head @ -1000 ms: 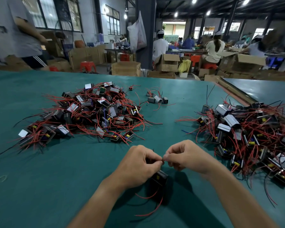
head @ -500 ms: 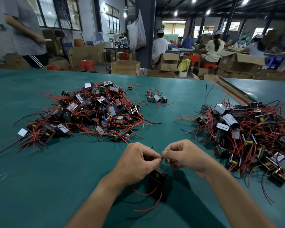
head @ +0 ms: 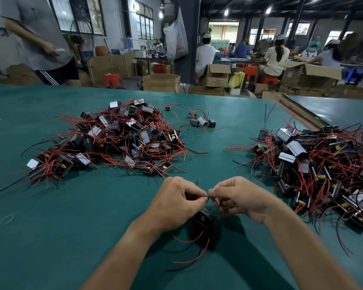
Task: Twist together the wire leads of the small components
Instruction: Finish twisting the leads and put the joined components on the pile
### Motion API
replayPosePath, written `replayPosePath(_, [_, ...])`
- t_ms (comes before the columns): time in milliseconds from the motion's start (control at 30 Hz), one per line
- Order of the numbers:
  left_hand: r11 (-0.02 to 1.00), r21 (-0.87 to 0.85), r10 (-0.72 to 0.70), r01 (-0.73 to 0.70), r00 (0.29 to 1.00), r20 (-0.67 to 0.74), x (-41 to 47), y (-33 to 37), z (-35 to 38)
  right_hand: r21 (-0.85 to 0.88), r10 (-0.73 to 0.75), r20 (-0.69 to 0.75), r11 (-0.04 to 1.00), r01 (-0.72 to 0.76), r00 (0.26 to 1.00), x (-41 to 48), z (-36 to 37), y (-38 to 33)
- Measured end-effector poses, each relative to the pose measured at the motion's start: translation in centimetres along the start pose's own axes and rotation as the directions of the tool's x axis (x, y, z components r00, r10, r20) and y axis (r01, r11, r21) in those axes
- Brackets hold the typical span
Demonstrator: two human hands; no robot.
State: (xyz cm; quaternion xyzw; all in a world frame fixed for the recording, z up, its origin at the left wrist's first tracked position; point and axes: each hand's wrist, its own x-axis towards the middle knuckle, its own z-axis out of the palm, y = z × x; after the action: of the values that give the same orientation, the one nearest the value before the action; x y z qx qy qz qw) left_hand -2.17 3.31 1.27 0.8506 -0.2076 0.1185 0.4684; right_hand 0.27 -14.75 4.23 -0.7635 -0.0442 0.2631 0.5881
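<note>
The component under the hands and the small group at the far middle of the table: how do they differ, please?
The component is one piece; the small group holds several. A red lead of the component is pinched between the left hand and right hand; the small group's leads lie loose on the table, untouched. The component is nearest the camera; the small group lies far back. Both are small blocks with red leads.

Teal-green flat-topped table (head: pixel 50 237) — on it, small black boxy components (head: pixel 117 139) trailing red wire leads (head: pixel 182 262), some yellow-marked; beyond the table, red plastic stools (head: pixel 112 77).
</note>
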Motion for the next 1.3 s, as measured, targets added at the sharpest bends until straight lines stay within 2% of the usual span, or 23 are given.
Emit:
replayPosePath(167, [0.998,0.039,0.056,-0.056,0.998,-0.024,0.0,0.3,0.2,0.151,0.134,0.074,0.978,-0.144,0.988,0.0,-0.2,0.0])
replayPosePath(233, [0.998,0.038,0.058,-0.057,0.998,-0.038,0.0,0.5,0.2,0.191,0.122,0.076,0.972,-0.134,0.99,0.1,-0.1,0.0])
replayPosePath(333, [0.998,-0.057,-0.041,0.039,0.999,-0.034,0.2,0.5,0.0,0.162,-0.087,-0.035,0.983,0.091,0.996,0.3,0.2,0.1])
replayPosePath(433, [0.971,-0.19,-0.15,0.147,0.989,0.002,0.4,0.7,-0.3,0.014,-0.288,-0.076,0.957,0.29,0.955,0.1,0.2,0.1])
replayPosePath(500, [0.947,-0.247,-0.205,0.203,0.979,0.017,0.4,0.9,-0.3,-0.067,-0.36,-0.084,0.933,0.355,0.929,0.1,0.1,0.1])
replayPosePath(600, [0.931,-0.271,-0.251,0.244,0.968,0.01,0.4,1.0,-0.4,-0.124,-0.393,-0.074,0.916,0.382,0.917,-0.2,0.0,0.0])
replayPosePath(667, [0.94,-0.246,-0.243,0.236,0.97,0.002,0.4,0.9,-0.4,-0.151,-0.381,-0.066,0.918,0.368,0.922,-0.3,0.0,0.0])
replayPosePath(733, [0.976,-0.148,-0.167,0.162,0.986,-0.02,0.2,0.9,-0.2,-0.151,-0.31,-0.065,0.942,0.298,0.948,-0.3,0.0,0.0])
replayPosePath(800, [0.996,0.086,0.025,-0.02,0.998,-0.055,0.0,0.9,0.1,-0.104,-0.173,-0.04,0.98,0.168,0.984,-0.4,-0.2,0.1])
replayPosePath(867, [0.957,0.24,0.177,-0.163,0.983,-0.042,-0.1,1.0,0.3,-0.057,-0.048,0.021,0.997,0.05,0.999,-0.6,-0.6,0.0])
replayPosePath(967, [0.968,0.182,0.188,-0.175,0.98,-0.059,-0.1,1.0,0.2,-0.073,-0.05,0.093,0.996,0.057,0.994,-0.9,-1.2,-0.1])
replayPosePath(1067, [0.993,0.062,0.102,-0.097,0.992,-0.078,-0.1,1.0,0.2,-0.082,-0.112,0.062,0.99,0.117,0.992,-0.8,-1.2,0.0])
replayPosePath(1233, [0.973,0.148,0.183,-0.174,0.982,-0.044,-0.3,1.3,0.1,-0.061,-0.004,0.126,0.998,0.012,0.992,-0.8,-1.4,0.1])
replayPosePath(1300, [0.982,0.12,0.154,-0.147,0.987,-0.044,-0.3,1.4,0.2,-0.053,-0.034,0.126,0.998,0.041,0.991,-0.8,-1.5,0.1])
